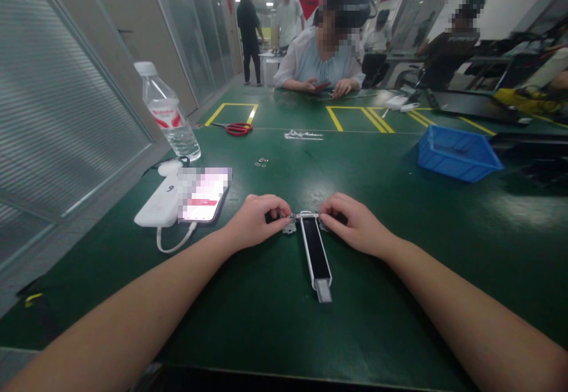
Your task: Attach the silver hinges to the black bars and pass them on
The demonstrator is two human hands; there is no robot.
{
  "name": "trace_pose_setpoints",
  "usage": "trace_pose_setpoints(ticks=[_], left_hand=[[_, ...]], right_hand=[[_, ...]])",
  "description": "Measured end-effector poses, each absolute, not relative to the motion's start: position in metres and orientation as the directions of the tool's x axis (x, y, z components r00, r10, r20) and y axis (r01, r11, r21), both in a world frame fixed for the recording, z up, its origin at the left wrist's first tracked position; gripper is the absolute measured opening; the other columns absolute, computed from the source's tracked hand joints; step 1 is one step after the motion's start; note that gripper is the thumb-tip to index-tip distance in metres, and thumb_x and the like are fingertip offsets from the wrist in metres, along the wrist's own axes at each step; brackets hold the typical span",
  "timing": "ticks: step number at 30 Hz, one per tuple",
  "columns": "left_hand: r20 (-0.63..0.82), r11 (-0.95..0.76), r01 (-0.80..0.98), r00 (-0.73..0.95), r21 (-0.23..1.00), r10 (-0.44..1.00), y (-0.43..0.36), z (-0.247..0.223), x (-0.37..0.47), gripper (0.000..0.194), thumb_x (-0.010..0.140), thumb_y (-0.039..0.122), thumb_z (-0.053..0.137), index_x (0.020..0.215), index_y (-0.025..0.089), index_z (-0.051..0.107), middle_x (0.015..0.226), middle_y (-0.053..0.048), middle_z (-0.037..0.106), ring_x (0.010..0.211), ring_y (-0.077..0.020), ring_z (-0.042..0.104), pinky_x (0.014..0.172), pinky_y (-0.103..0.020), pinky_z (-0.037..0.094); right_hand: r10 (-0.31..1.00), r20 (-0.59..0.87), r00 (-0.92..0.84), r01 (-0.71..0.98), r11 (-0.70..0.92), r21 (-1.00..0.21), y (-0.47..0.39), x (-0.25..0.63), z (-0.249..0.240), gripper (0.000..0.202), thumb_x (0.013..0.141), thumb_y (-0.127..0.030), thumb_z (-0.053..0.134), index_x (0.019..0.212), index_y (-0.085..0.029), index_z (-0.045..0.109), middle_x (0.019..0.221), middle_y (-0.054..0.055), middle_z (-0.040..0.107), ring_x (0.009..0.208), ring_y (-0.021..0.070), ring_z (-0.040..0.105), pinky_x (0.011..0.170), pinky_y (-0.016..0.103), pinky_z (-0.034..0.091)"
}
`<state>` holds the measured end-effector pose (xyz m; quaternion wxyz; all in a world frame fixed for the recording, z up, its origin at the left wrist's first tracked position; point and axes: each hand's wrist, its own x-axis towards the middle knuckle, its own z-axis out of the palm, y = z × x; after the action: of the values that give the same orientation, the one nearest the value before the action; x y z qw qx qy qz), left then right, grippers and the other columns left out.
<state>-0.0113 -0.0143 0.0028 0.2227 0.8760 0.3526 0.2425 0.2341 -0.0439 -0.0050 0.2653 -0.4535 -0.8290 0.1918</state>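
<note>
On the green table lies a long, narrow white frame with a dark inner panel (316,248) and a grey tab (323,291) at its near end. Across its far end runs a thin metal rod (306,215). My left hand (260,219) pinches the rod's left end between thumb and fingers. At the right end, my right hand (352,223) has its thumb and fingers closed in the same way. Beneath the left fingertips sits a small metal bracket (289,228); the right fingers partly cover a similar piece. The exact contact at the fingertips is too small to make out.
To the left are a water bottle (171,116), a white power bank (160,205) and a phone (210,193). Farther off lie small rings (261,162), red-handled scissors (238,129) and thin metal parts (304,135). A blue bin (459,154) stands right; a person (326,54) sits opposite.
</note>
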Motion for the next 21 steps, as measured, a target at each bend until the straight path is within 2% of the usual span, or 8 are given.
trace_pose_setpoints(ticks=[21], left_hand=[[0.271,-0.664,0.498,0.646,0.558,0.713,-0.0136,0.0048,-0.0111,0.013,0.086,0.024,0.056,0.085,0.018,0.067,0.079,-0.001,0.067,0.066,-0.0108,0.057,0.067,-0.025,0.044]], right_hand=[[0.845,0.283,-0.454,0.638,0.530,-0.559,-0.0435,0.2344,-0.0058,0.010,0.090,-0.022,0.050,0.083,-0.020,0.057,0.081,0.004,0.057,0.076,0.0166,0.052,0.069,0.032,0.042]])
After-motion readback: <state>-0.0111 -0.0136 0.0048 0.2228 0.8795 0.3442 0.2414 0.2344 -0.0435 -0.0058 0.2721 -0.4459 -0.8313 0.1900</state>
